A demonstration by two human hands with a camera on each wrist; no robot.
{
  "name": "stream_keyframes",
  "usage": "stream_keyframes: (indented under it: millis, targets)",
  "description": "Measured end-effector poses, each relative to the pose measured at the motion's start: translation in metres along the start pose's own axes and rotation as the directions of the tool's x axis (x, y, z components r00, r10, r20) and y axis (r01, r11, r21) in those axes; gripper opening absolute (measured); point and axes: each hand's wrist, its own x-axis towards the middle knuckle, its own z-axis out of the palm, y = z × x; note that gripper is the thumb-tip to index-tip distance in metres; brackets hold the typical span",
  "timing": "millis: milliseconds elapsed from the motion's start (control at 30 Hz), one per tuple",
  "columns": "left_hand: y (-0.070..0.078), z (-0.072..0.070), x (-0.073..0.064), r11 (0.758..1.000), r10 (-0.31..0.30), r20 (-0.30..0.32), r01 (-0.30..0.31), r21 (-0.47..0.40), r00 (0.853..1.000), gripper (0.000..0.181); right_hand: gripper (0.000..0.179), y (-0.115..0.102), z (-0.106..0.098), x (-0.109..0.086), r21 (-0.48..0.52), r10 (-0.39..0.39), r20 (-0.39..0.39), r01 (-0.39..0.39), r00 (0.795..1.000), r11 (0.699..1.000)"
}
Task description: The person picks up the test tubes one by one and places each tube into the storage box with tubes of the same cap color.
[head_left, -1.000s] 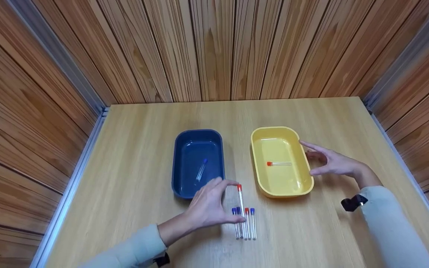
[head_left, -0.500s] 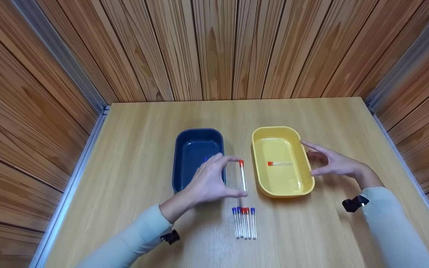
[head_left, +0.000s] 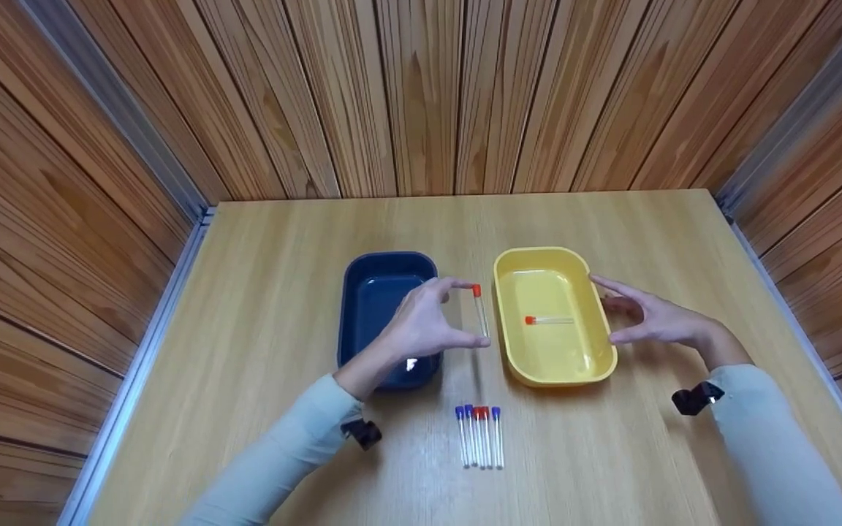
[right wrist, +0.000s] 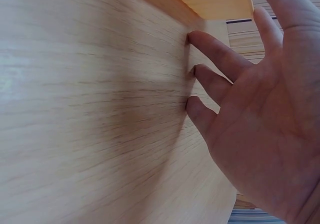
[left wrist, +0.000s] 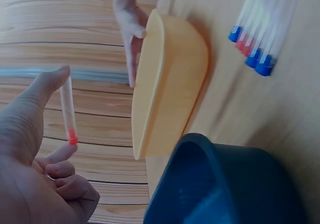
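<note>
My left hand (head_left: 425,321) pinches a red-capped clear tube (head_left: 480,313) end to end between thumb and index finger, in the air between the two trays. In the left wrist view the held tube (left wrist: 68,109) has its red cap against the index fingertip and its other end at the thumb. At the right side of the yellow tray (head_left: 509,351), my right hand (head_left: 655,318) rests with thumb and index finger spread against the rim. The right wrist view shows its other fingertips touching the table. Inside the yellow tray lies another red-capped tube (head_left: 549,320).
The dark blue tray (head_left: 351,321) stands left of the yellow one, partly hidden by my left hand and forearm. Nearer me, a row of blue- and red-capped tubes (head_left: 478,438) lies on the wooden table (head_left: 574,460). Wood-panelled walls (head_left: 421,95) enclose the table.
My left hand has lifted the red-capped tube from above the row and carried it away from me, up between the trays. My right hand stays at the yellow tray.
</note>
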Motion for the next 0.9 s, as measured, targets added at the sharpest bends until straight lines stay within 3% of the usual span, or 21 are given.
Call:
stream_keyframes:
  millis: [267,500,900]
  targets:
    - [0.007,-0.010,0.021,0.998,-0.059,0.059,0.058,0.012,0.997,0.089,0.111,0.002,0.000,0.001,0.009,-0.027,0.011,0.026,1.000,1.000]
    - [0.010,-0.019,0.038,0.998,-0.067,0.049,0.068,-0.007,0.997,0.089,0.111,0.002,0.000,-0.001,0.024,-0.019,0.016,0.019,1.000,1.000]
    - [0.004,-0.007,0.061,0.993,-0.070,0.023,0.072,-0.089,0.997,0.089,0.111,0.001,-0.001,0.000,0.025,-0.012,0.019,0.011,1.000,1.000]
